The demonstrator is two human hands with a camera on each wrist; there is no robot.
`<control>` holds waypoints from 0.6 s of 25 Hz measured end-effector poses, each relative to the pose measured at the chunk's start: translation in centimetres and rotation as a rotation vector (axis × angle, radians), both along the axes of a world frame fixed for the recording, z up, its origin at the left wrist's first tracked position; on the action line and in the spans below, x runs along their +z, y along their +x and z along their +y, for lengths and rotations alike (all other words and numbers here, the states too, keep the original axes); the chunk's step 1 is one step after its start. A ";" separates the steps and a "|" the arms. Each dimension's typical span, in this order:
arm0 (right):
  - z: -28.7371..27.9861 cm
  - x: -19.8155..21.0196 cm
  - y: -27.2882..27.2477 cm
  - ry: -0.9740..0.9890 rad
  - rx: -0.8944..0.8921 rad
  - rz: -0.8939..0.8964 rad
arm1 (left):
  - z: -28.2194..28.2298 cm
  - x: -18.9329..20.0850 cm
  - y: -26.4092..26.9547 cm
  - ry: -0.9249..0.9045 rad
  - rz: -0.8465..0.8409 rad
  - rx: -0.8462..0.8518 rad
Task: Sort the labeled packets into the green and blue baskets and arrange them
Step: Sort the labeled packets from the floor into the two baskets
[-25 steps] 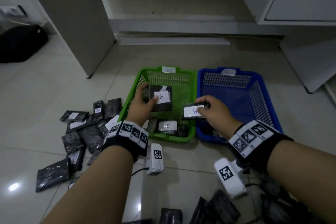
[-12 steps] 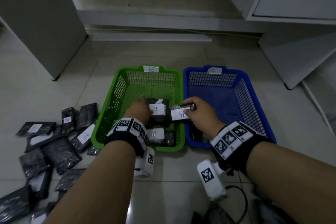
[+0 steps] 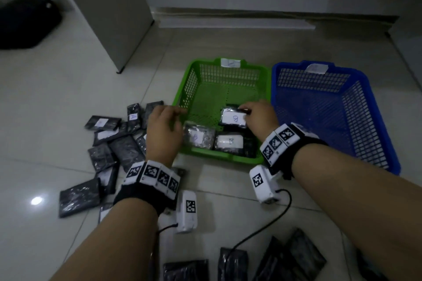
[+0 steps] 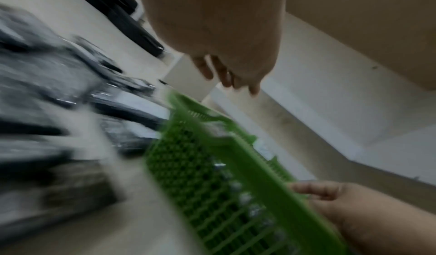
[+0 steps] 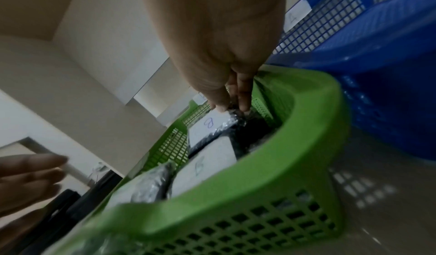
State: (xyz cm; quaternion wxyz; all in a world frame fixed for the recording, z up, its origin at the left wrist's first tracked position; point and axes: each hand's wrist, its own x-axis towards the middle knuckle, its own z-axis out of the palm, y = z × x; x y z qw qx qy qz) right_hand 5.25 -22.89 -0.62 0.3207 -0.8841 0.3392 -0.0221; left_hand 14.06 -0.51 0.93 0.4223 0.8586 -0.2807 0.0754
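The green basket sits left of the blue basket on the tiled floor. In the head view my right hand reaches into the green basket and pinches the far end of a black packet labelled B. The right wrist view shows those fingers on that packet, which lies above another labelled packet. Two more packets lie along the basket's near wall. My left hand hovers over the basket's left rim with relaxed fingers, holding nothing.
A heap of black packets lies on the floor left of the green basket, more near my arms. A cabinet panel stands behind left and a black bag far left. The left wrist view is motion-blurred.
My left hand has let go of its B packet in the green basket and drawn back left over the rim. My right hand has carried its packet from the baskets' shared edge into the green one.
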 end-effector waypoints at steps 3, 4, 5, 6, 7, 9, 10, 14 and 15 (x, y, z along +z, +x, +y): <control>1.9 0.0 -0.8 -0.142 0.063 -0.015 | 5.8 -1.8 -1.8 0.003 0.016 0.139; 2.7 0.2 -1.1 -0.171 0.080 -0.077 | 7.3 -2.8 -2.4 0.071 0.054 0.146; 4.0 0.3 -1.3 -0.168 0.099 -0.147 | 9.0 -3.8 -3.3 0.184 0.106 0.152; 5.3 0.8 -1.5 -0.151 0.119 -0.220 | 10.1 -4.6 -3.9 0.337 0.176 0.158; 7.1 1.2 -1.6 -0.127 0.165 -0.293 | 11.3 -5.3 -4.5 0.491 0.265 0.159; 10.6 1.7 -1.9 -0.086 0.300 -0.432 | 12.8 -6.0 -4.9 0.648 0.384 0.101; 12.4 1.8 -2.1 -0.061 0.380 -0.458 | 13.3 -6.1 -4.9 0.663 0.404 0.061; 17.5 -0.7 -1.9 0.020 0.603 -0.189 | 14.6 -6.1 -4.1 0.764 0.336 -0.063; 18.1 -1.7 -1.6 -0.002 0.660 -0.081 | 14.9 -6.1 -3.9 0.777 0.305 -0.068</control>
